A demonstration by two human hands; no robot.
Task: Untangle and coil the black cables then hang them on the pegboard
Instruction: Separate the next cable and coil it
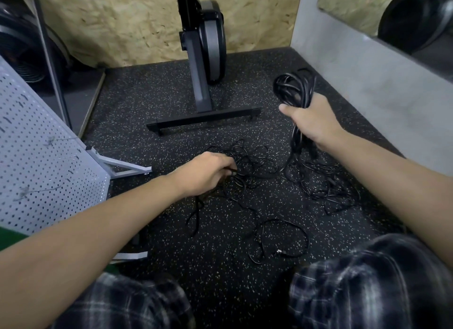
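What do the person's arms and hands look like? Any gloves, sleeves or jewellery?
The left hand and right hand are bare: no gloves, and no rings or watch in view. The forearms are uncovered as far as the picture shows. A green patch by the left arm may be a sleeve edge.

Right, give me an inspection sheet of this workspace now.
Surface: black speckled floor, cables lying on it.
Job's things: coiled bundle held off the floor; pegboard at left, no cable on its visible part.
Clutter: nothing seen.
Hands: right hand grips the coiled bundle; left hand pinches a strand of the tangled cables.
Cables: strands trail from the bundle into the right-hand tangle.
Surroundings: machine stand ahead, chipboard wall, grey wall.
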